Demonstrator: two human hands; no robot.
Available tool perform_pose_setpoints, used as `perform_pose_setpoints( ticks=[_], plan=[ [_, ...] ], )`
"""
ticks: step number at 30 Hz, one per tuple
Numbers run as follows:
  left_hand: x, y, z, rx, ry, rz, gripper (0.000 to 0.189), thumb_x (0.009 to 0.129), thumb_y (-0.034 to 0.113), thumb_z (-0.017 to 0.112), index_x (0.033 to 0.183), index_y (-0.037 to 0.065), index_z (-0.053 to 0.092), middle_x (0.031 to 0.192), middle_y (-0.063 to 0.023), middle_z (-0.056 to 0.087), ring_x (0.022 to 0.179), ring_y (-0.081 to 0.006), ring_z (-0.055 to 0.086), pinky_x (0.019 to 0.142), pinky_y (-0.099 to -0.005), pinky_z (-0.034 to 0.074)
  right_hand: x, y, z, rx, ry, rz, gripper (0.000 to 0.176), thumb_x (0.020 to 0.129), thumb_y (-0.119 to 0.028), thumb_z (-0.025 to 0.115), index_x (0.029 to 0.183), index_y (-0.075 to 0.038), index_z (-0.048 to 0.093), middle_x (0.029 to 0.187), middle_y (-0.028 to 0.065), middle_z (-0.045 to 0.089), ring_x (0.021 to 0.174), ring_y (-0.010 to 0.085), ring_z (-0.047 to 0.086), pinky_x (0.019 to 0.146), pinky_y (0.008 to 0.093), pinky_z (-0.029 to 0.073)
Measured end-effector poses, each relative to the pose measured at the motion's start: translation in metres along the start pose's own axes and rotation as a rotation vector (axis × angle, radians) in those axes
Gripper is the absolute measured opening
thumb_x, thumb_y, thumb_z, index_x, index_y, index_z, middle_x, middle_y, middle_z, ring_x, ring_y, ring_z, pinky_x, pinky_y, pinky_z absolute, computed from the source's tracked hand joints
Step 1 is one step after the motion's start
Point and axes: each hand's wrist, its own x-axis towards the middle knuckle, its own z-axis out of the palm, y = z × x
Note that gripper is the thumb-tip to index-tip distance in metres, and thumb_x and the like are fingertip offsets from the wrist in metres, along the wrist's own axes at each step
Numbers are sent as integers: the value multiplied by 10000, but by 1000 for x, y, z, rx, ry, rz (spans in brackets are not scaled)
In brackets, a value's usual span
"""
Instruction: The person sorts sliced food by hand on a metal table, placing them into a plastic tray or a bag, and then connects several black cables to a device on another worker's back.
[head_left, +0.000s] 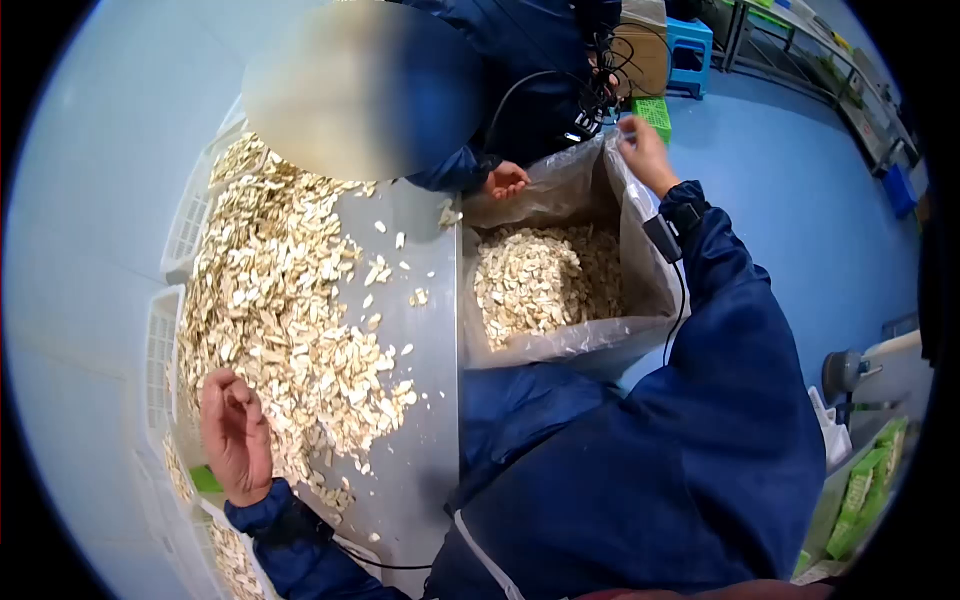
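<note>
My left hand [238, 437] is raised over the near-left edge of a heap of pale, thin dried slices [285, 290]. Its palm is turned up and its fingers are loosely bent, with nothing visible in them. The heap lies on a metal table [425, 350]. To the right stands a bin with a clear plastic liner [650, 250], partly filled with the same slices [530, 285]. At the liner's far right corner is my right hand [648, 158], its fingers bent and closed at the plastic edge; the fingertips are small in view.
Across the bin, another person's hand [506, 181] hangs over the liner's far edge. White plastic baskets [160, 350] line the table's left side. A blue stool [688, 58], a cardboard box [640, 55] and a green crate [652, 117] stand beyond the bin.
</note>
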Motion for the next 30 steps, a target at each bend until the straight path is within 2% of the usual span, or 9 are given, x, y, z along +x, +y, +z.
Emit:
perform_pose_setpoints(
  ticks=[4,9,11,12,15,18,23,25,30],
  plan=[
    [36,34,66,270,-169,6,268,1083,263,528,1183,17,570,914,-78,612,636,-103,551,447,-184,417,35,-43,-32,-439,261,-344,552,889,-150,710,1420,-184,565,1371,84,617,1303,311,552,1128,441,425],
    [91,3,143,435,-332,-178,239,1059,238,546,1163,27,592,920,-75,632,674,-120,617,437,-197,451,60,-36,-7,-531,-105,-355,348,978,-289,662,1290,-138,631,1268,103,672,1241,305,593,1207,510,291],
    [107,-24,168,479,-365,-315,227,1060,198,538,1178,17,606,971,-90,658,748,-133,643,495,-224,504,71,-45,-10,-424,-333,-191,256,1010,-281,623,1205,-117,656,1127,132,721,1114,316,667,1194,504,311],
    [114,-37,176,493,-437,-361,228,1063,183,535,1198,14,608,997,-95,668,790,-138,651,528,-237,524,70,-45,-11,-409,-111,-335,209,1047,-279,573,1093,-92,654,899,163,724,919,355,704,1159,497,350],
    [130,-68,204,585,-607,-447,272,1065,177,535,1273,16,606,1102,-97,677,921,-156,666,628,-271,567,96,-64,-53,-359,324,-514,213,1039,-273,593,1092,-74,649,862,170,710,874,371,699,1075,474,440],
    [150,-92,234,655,-681,-310,330,1066,188,544,1352,26,565,1257,-108,630,1074,-177,643,724,-288,572,128,-71,-102,-280,313,-524,203,1042,-216,610,1180,-75,657,1041,140,709,991,317,689,873,400,559],
    [196,-145,287,473,-623,-99,509,1054,196,587,1521,39,459,1495,-119,511,1358,-235,535,1001,-328,518,152,-61,-113,-522,12,-484,233,1049,-243,597,1228,-113,670,1155,100,719,1082,299,687,926,394,550],
    [212,-174,305,445,-692,7,625,1025,147,633,1582,27,374,1601,-167,418,1438,-255,448,1193,-382,346,152,-55,-114,-499,43,-511,207,1058,-206,597,1242,-143,670,1103,109,710,1049,288,683,878,374,561],
    [218,-216,356,304,-780,-147,882,1008,151,677,1668,89,96,1686,-184,264,771,-78,615,638,-227,532,129,-79,-109,-246,-38,-509,251,1007,-280,639,1203,-129,680,960,81,763,863,284,743,750,394,578]
  ],
)
